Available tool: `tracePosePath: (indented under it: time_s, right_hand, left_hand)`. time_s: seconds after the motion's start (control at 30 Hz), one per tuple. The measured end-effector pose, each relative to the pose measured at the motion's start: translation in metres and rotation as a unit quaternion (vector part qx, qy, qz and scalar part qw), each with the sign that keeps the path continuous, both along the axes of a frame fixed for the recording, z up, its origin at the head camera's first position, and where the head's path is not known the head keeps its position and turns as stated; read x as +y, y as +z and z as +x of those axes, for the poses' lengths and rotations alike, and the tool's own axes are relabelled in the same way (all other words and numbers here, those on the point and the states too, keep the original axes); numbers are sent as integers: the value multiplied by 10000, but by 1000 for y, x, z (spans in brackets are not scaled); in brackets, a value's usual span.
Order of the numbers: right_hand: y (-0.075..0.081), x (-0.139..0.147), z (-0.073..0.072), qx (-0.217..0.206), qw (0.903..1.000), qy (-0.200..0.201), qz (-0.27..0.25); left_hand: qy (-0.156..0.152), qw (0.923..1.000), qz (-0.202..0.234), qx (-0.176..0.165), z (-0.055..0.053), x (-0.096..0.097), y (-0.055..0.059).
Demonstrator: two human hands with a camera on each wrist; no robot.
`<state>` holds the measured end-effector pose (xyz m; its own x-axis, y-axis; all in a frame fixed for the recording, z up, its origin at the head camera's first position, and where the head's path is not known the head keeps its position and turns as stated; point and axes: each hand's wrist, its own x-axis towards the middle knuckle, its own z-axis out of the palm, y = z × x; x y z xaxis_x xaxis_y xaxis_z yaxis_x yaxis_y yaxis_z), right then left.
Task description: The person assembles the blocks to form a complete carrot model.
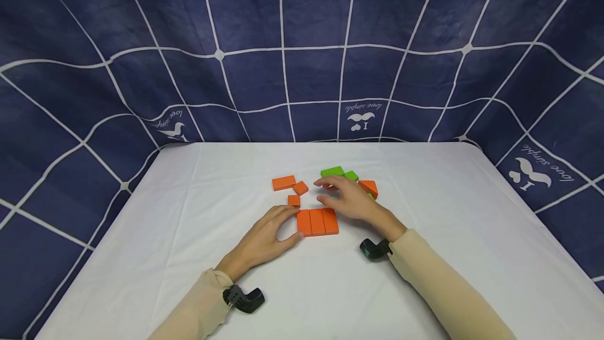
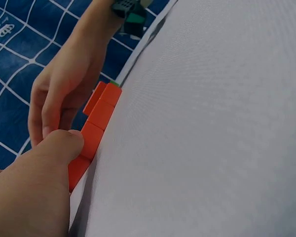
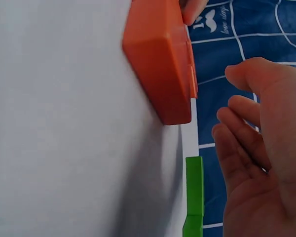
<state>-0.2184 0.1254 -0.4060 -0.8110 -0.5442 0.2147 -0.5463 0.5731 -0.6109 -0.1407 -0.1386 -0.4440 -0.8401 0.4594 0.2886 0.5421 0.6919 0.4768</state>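
Three orange rectangular blocks (image 1: 317, 223) lie side by side in a row on the white cloth. At the row's left end my left hand (image 1: 261, 237) holds the outer block, with the index finger at its far edge and the thumb at its near edge. In the left wrist view that thumb (image 2: 69, 142) lies against the orange side. My right hand (image 1: 351, 199) hovers just beyond the row's right end, its fingers loosely bent and apart from the thumb. Nothing shows between them in the right wrist view, where an orange block (image 3: 158, 59) stands near the hand.
Past the left hand lie a flat orange block (image 1: 283, 182) and two small orange squares, one of them (image 1: 300, 188) turned askew. Green blocks (image 1: 332, 171) and an orange wedge-like block (image 1: 369, 188) sit beyond the right hand, which partly covers them. A blue gridded curtain (image 1: 311, 72) hangs behind.
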Motion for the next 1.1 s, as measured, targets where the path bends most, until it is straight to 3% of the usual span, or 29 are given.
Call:
tracePosePath:
  time_s: [0.2, 0.47, 0.77, 1.1]
  right_hand:
    - [5, -15, -16, -257, 9992, 213, 205]
    - [2, -28, -29, -290, 9976, 355, 511]
    - [-1, -30, -34, -323, 9958, 417, 754]
    - [-4, -32, -34, -475, 9963, 207, 681]
  left_hand:
    - [-7, 10000, -25, 7, 0, 0, 1]
    - [-3, 10000, -46, 2, 0, 1, 0]
    - [-10, 10000, -48, 26, -1, 1, 0]
    - [35, 9999, -69, -85, -1, 1, 0]
